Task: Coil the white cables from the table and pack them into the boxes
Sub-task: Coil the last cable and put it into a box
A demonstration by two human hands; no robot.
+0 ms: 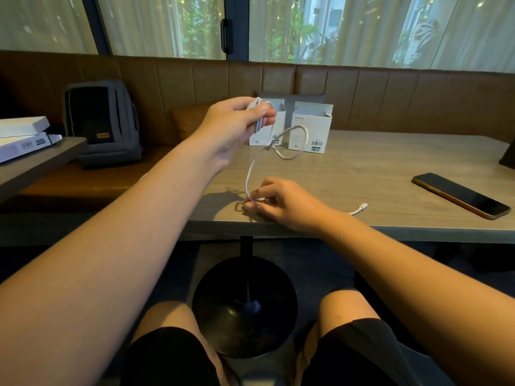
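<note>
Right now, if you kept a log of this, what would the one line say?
left hand: holds coiled loops, raised | right hand: pinches white cable at table edge | boxes: two, open, upright | packed: not yet

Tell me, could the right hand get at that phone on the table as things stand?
Probably yes. The phone lies flat on the table off to the right hand's side with bare tabletop between, but its fingers pinch the white cable, so it must let go first.
</note>
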